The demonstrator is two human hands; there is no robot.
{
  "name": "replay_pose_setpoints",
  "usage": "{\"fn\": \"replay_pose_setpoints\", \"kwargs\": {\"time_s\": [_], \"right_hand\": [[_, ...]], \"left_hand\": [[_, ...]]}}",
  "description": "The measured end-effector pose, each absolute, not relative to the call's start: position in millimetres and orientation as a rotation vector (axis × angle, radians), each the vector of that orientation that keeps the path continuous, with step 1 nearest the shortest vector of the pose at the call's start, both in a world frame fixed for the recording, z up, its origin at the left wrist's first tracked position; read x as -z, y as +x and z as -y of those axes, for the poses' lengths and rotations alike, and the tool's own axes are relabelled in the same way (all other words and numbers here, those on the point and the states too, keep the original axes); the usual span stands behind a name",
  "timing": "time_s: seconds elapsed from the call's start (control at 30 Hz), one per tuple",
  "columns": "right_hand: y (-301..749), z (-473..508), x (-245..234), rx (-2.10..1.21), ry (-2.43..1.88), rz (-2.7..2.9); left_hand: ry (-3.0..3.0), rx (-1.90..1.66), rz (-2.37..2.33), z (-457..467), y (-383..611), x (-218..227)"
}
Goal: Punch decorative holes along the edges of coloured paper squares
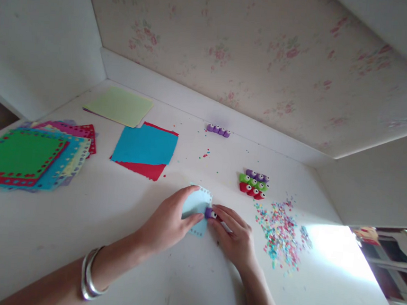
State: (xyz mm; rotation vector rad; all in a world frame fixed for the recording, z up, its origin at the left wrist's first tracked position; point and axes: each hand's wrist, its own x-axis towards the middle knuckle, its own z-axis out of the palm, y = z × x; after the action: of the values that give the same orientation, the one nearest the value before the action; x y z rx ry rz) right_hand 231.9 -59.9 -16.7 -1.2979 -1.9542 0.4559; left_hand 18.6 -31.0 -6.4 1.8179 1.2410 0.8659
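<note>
A light blue sheet of paper point(199, 200) with small holes punched along its edges sits between my hands at the front of the table. My left hand point(169, 218) grips it from the left, thumb on top near the right edge. At that edge is a small purple craft punch point(209, 213) with a white button. My right hand point(234, 233) is closed on the punch, fingers at its right side. The paper's right edge appears to be in the punch, though fingers partly hide this.
Purple, green and red punches point(253, 184) stand grouped at right, with a purple row point(218, 130) near the wall. Confetti point(282, 233) is scattered right of my hands. Punched sheets point(34, 152), blue and red paper point(145, 143) and pale green paper point(118, 105) lie left.
</note>
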Motion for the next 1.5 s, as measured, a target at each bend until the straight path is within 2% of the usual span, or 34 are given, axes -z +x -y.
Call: {"fn": "replay_pose_setpoints", "kwargs": {"time_s": [0.23, 0.33, 0.5, 0.6, 0.9, 1.5], "right_hand": [[230, 64, 12, -0.524, -1.397, 1.913], [231, 60, 4, -0.573, -1.531, 1.777], [240, 41, -14, -0.911, -1.68, 1.721], [245, 32, -20, -1.079, -1.713, 1.794], [242, 19, -22, -1.355, -1.725, 1.736], [235, -6, -38, -1.541, -1.832, 1.773]], "left_hand": [[2.23, -0.565, -1.447, 48, 21, 3], [2.329, -0.551, -1.558, 50, 17, -3], [2.428, -0.615, -1.449, 39, 10, -2], [2.404, -0.569, -1.307, 33, 11, 5], [2.326, -0.558, -1.316, 34, 16, 10], [2.289, -0.57, -1.31, 34, 16, 14]]}}
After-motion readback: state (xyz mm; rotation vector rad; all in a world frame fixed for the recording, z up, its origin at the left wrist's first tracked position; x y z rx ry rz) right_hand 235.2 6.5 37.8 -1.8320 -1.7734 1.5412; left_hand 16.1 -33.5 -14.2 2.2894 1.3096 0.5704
